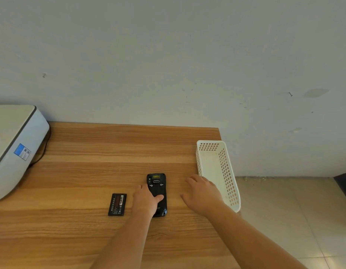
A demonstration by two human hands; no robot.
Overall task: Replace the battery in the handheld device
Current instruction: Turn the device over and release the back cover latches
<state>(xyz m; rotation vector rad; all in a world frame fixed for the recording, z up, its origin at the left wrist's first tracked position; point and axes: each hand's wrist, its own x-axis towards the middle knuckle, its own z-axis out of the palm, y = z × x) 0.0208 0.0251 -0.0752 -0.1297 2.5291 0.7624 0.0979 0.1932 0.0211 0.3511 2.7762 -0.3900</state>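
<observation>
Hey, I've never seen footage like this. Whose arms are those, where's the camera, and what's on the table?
No machine here: these are a person's bare arms, filmed by one wide-angle camera worn on their head, looking down. The left hand holds a black handheld device lying on the wooden table, thumb on its back. The right hand is open, holding nothing. A loose battery lies left of the device; a white basket sits at the table's right edge, a white machine far left.

Our left hand (146, 200) clasps the handheld device (157, 188), thumb across its back, fingers at its left edge. Our right hand (203, 193) lies palm down, fingers loosely spread. Both our forearms are bare.
</observation>
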